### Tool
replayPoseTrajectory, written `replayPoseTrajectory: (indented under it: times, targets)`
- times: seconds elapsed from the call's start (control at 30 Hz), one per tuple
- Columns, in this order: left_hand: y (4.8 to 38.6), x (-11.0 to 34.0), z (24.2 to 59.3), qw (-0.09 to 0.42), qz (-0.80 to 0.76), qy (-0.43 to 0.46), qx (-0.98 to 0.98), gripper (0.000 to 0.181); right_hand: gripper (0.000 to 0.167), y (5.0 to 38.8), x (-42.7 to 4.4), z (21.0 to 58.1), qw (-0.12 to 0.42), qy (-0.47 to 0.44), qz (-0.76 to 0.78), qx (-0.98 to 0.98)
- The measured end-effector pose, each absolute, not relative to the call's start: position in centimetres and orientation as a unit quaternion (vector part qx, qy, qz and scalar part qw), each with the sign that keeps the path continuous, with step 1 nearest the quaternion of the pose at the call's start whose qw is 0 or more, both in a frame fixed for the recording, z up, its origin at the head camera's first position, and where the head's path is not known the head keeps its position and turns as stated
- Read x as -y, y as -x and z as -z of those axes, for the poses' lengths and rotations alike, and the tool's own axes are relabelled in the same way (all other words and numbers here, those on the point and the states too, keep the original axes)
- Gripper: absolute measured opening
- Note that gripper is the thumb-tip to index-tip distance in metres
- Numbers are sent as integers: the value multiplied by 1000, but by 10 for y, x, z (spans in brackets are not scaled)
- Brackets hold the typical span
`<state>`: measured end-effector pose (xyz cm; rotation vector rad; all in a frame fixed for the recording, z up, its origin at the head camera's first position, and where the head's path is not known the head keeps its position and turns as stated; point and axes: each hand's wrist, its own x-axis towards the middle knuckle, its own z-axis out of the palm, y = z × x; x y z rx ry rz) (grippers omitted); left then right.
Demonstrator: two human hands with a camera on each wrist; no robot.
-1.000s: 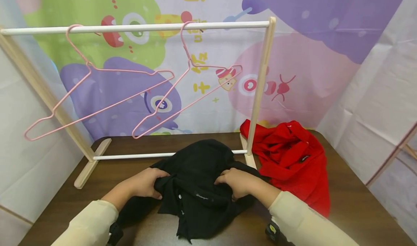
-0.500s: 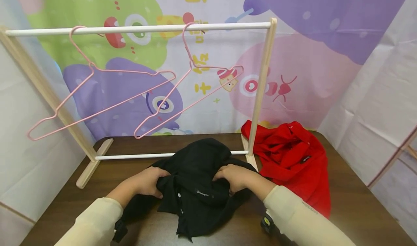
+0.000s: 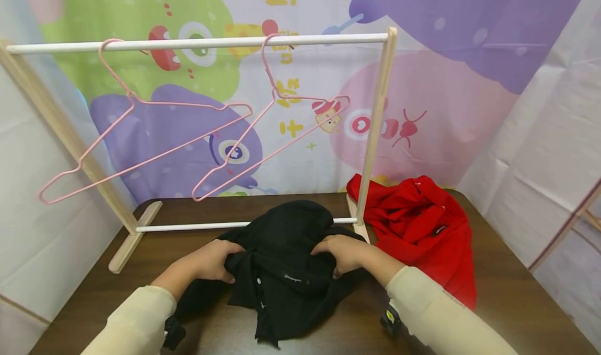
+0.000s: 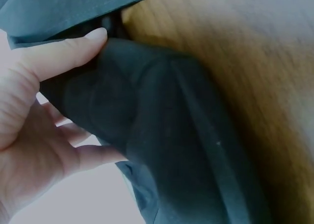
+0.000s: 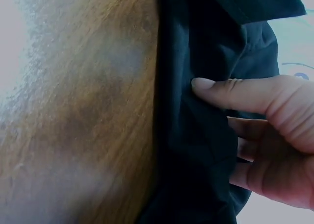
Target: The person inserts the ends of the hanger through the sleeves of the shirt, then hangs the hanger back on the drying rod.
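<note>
A crumpled black shirt (image 3: 291,271) with a collar, a white button and a small light logo lies in the middle of the table. At its left side my left hand (image 3: 213,261) grips the cloth, and the left wrist view shows the thumb on top of the fabric with the other fingers behind it. On the opposite side my right hand (image 3: 345,255) pinches the shirt; in the right wrist view its thumb presses the black cloth (image 5: 196,136) and the fingertips are hidden behind the fabric.
A wooden rack with a white top rail (image 3: 197,43) stands at the back, its lower bar partly behind the shirt. Two pink hangers, a left hanger (image 3: 145,165) and a right hanger (image 3: 281,149), hang from it. Red clothing (image 3: 422,235) lies bunched on the table (image 3: 497,282) at the right.
My right hand has shifted slightly upward on the black shirt. The left hand keeps its hold, and the shirt has barely moved.
</note>
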<state>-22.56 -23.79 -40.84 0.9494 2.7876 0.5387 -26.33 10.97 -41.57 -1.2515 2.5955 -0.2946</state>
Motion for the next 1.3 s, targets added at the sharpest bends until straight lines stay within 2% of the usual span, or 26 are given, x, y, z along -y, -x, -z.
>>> replayPoseTrajectory:
  times: [0.13,0.33,0.47,0.7,0.83,1.03,1.3]
  targets:
    - [224,240,404,81,-186,-316,-927,51,65,262,-115,410,121,430,116,-887]
    - [215,241,391,69,-191,-317,-926,61,60,256,-127,394,67,467,155,-868]
    - [205,242,382,39,-201,-313,-927,64,54,246,-134,387,38,477,200,-855]
    - [187,230,371,-48,-211,-312,-925,46,39,218,-145,392,13,421,309,-852]
    - [176,219,370,-100,-212,-300,-925,37,33,203,-150,398,30,387,394,-833]
    - [162,206,374,-114,-237,-257,-930,35,32,184,-156,400,67,348,464,-812]
    - [155,188,381,-138,-226,-179,-948,42,34,166,-150,402,143,250,535,-794]
